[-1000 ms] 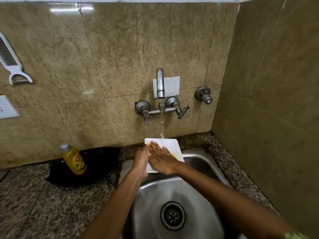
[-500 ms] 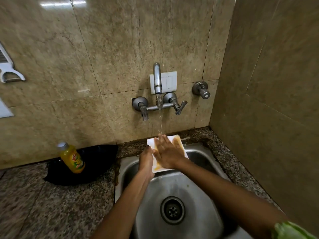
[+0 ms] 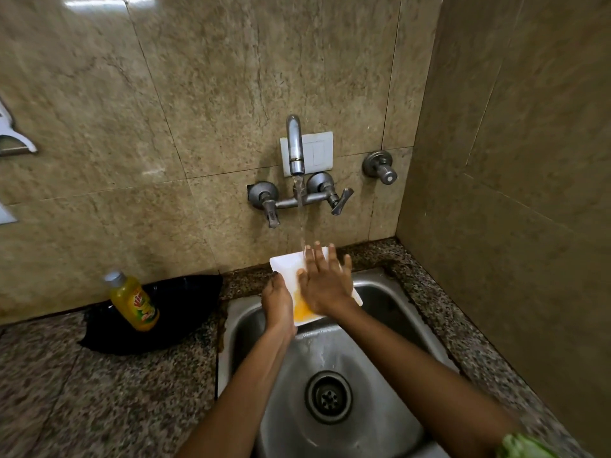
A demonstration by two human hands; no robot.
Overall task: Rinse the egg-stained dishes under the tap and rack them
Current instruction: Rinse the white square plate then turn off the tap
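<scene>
1. Plate (image 3: pixel 285 270), white and square, sits tilted over the back rim of the sink (image 3: pixel 390 312), under the running tap (image 3: pixel 295 150).
2. My left hand (image 3: pixel 278 304) grips its left edge; my right hand (image 3: pixel 325 284) lies flat on its face, fingers spread wide, holding nothing.
3. Yellow egg (image 3: pixel 302 310) stains the plate's near corner between my hands.
4. Speckled granite bench (image 3: pixel 99 391) runs left of the sink; brown tiled walls meet in a corner close on the right.
5. Soap bottle (image 3: pixel 134 300) stands on a black mat (image 3: pixel 185 312) by the back wall, well left of the plate.
6. Sink basin lies open around the drain (image 3: pixel 328 397).
</scene>
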